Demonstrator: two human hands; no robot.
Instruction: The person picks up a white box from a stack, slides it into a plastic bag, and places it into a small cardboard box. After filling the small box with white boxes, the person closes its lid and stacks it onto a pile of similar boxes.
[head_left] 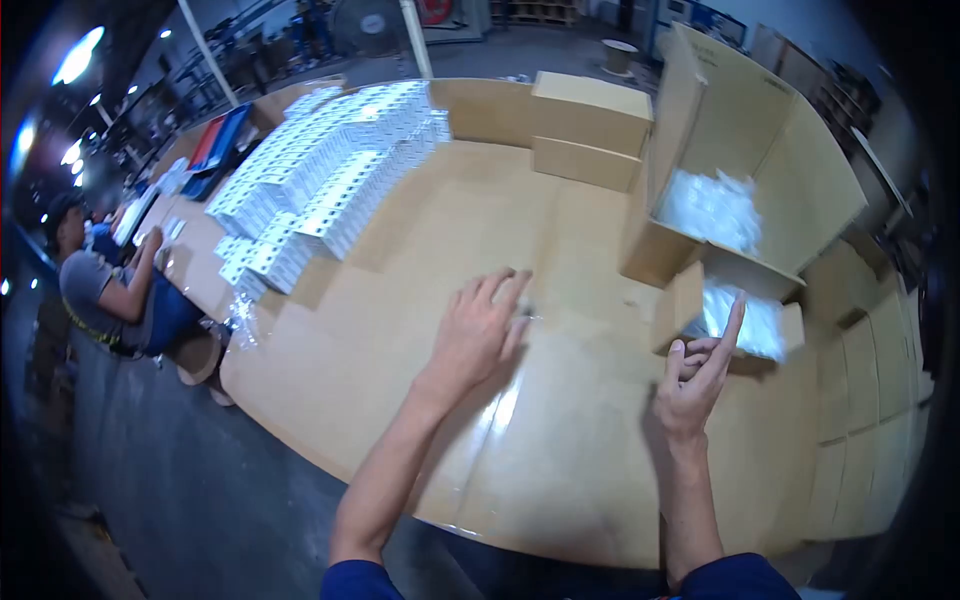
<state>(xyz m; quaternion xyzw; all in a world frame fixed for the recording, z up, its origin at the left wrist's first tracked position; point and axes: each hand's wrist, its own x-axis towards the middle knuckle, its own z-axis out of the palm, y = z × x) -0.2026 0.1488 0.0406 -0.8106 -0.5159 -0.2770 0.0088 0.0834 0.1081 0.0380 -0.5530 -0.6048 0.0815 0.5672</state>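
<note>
My left hand [478,328] is over the middle of the cardboard-covered table [420,260], fingers apart and slightly bent, nothing visible in them. Further right, my right hand [692,392] has its index finger stretched out and the other fingers loosely curled, with no object showing in it. That index finger overlaps a small open carton [680,308] in this view. Clear plastic bags [755,322] fill the carton. Just behind it, a taller open box [648,238] contains a heap of similar clear bags [712,208].
Many small white boxes [330,170] stand stacked in rows at the back left. Two closed brown cartons [590,110] lie at the far edge. More cartons [870,380] line the right side. Another person [110,280] sits at the table's left end, near red and blue bins [215,145].
</note>
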